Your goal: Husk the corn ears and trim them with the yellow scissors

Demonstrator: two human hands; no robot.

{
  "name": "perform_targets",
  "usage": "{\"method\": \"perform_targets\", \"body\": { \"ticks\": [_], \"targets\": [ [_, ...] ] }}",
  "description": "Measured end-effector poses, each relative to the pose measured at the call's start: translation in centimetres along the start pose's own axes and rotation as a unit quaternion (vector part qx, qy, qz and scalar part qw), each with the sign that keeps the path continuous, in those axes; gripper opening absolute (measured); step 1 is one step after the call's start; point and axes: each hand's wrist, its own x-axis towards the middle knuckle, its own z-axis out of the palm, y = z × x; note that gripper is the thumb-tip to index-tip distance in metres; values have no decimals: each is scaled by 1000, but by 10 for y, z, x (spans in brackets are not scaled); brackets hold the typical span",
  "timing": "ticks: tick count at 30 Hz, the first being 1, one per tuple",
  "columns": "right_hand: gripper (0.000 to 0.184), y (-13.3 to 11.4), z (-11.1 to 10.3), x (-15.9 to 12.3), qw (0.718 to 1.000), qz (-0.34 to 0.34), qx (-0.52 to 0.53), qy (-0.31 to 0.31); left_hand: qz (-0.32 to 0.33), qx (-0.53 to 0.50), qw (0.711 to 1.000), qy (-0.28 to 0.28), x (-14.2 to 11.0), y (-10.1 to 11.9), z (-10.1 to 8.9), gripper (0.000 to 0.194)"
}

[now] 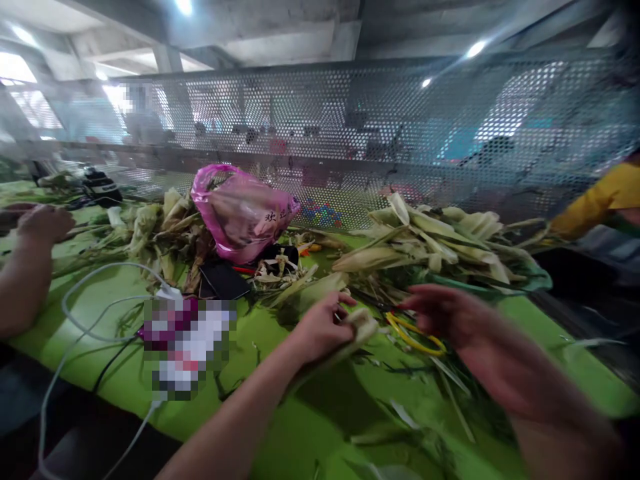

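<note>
My left hand [323,328] is closed around a folded pale corn husk [367,325], whose end pokes out past the fingers. To its right, my right hand [443,312] is open with its fingers stretched out, over or beside what looks like a pair of scissors with yellow loop handles [417,339]. I cannot tell whether the fingertips touch them. A large pile of dry corn husks [435,243] rises behind my hands, partly in a green container [537,277]. Husk scraps [380,438] and thin shreds litter the green tabletop [305,433].
A pink plastic bag [240,213] stands among husks [150,230] at the back. Left of my hands lie a dark phone [223,279], a purple item [173,323] and white cables [67,300]. Another person's hand [47,223] is at far left, a yellow sleeve [595,200] at right. Perforated metal panel [320,127] behind.
</note>
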Motion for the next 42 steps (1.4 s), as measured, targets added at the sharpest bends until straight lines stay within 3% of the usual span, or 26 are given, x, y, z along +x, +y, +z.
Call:
{"method": "perform_targets", "body": {
  "ticks": [3,5,10,12,13,17,19,21,23,25,27,30,35,37,42],
  "targets": [
    [44,3,25,5,989,34,-32,-138,25,58,997,-33,-8,2,7,51],
    [42,5,36,7,976,45,-58,-205,29,94,994,-42,-12,3,8,48],
    [25,8,39,8,953,40,-106,-279,62,158,984,-44,-13,9,-2,39],
    [21,10,30,11,963,45,-100,-246,107,152,983,10,-14,16,-8,34],
    [21,11,25,13,972,57,-88,-210,142,143,977,64,-16,20,-12,29],
    [23,21,2,20,989,142,40,13,265,114,900,326,-24,34,-26,14],
    [21,26,-3,23,973,153,126,119,246,91,887,380,-24,35,-28,12],
    [23,31,1,24,959,145,176,166,183,34,924,333,-21,30,-22,14],
    [26,34,12,23,959,137,173,176,94,-69,969,217,-15,22,-11,22],
    [28,35,29,20,970,111,122,178,-1,-182,977,111,-9,15,2,33],
    [29,33,46,16,984,61,33,167,-43,-247,967,52,-4,9,12,42],
    [29,27,67,6,993,-8,-60,101,-37,-273,957,86,0,3,15,35],
    [41,12,82,-2,997,-48,-36,-52,-38,-249,957,141,4,-2,2,23],
    [41,10,82,-3,997,-24,-10,-72,-14,-222,963,150,5,-4,-1,23],
    [36,15,82,-1,999,8,7,-52,21,-173,976,130,5,-7,2,25]
  ]
}}
